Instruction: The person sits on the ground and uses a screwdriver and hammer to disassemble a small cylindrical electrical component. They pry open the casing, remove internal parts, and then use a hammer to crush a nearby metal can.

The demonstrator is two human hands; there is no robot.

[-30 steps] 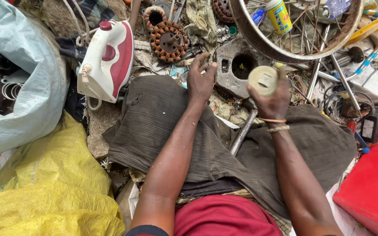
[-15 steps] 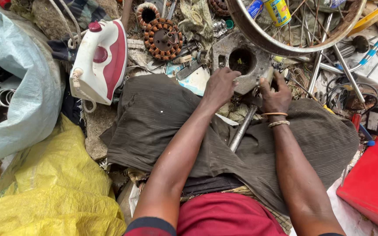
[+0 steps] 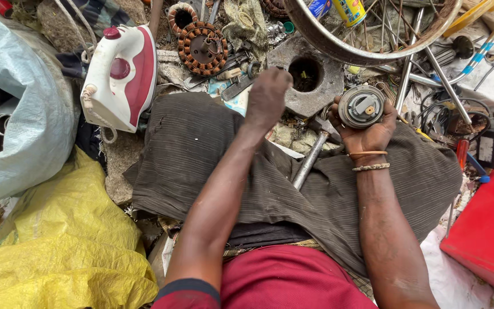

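My right hand (image 3: 373, 133) is shut on a round grey metal part (image 3: 361, 107), held with its open face up, showing a small brass piece inside. My left hand (image 3: 267, 96) hovers with its fingers curled closed, just left of a flat grey metal block with a round hole (image 3: 315, 91). Whether it grips anything small is hidden by its back. A steel hammer handle (image 3: 310, 161) lies between my forearms on the dark striped cloth (image 3: 190, 154) over my lap.
A white and red clothes iron (image 3: 122, 77) lies at the left, a copper-wound stator (image 3: 202, 48) behind it. A bicycle wheel rim (image 3: 367, 56) and spokes fill the top right. Sacks, one yellow (image 3: 58, 252) and one pale (image 3: 18, 120), sit left; a red case (image 3: 490, 229) right.
Both hands have come off the holed metal block. My right hand has drawn back toward me with the round part turned face up. My left hand has lifted and moved left.
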